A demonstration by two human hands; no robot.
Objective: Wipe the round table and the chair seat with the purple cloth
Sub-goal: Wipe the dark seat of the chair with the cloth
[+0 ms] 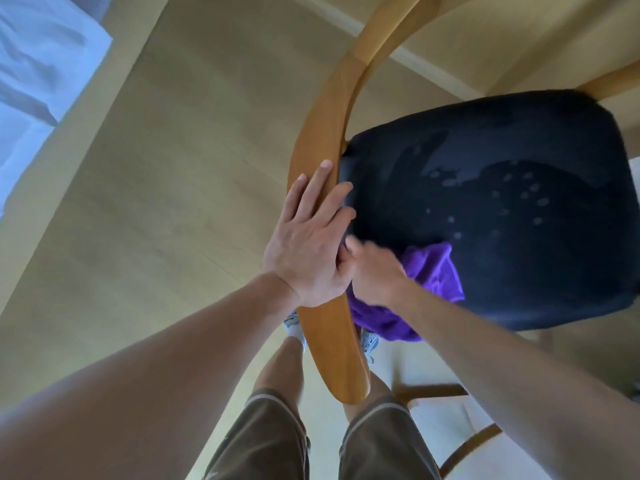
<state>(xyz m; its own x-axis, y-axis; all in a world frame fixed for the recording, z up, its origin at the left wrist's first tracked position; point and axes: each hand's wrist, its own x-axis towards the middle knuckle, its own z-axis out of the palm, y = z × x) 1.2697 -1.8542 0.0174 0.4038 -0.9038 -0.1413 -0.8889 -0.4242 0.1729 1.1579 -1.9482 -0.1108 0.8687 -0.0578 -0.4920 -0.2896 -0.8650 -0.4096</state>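
Chair seat (pixel 502 202) wiping is the step in hand: the right hand (pixel 375 270) grips the purple cloth (pixel 433 271) at the seat's near edge, while the left hand (pixel 308 244) lies flat, fingers straight, on the wooden backrest (pixel 322 140). Pale spots remain further across the seat, so I judge the next stroke should go there.

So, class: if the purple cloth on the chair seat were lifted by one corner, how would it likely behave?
The purple cloth would probably hang limp, since it lies bunched in soft folds under the right hand. It looks light for its size. It may drag rather than slide, as the dark seat shows damp-looking streaks and spots.
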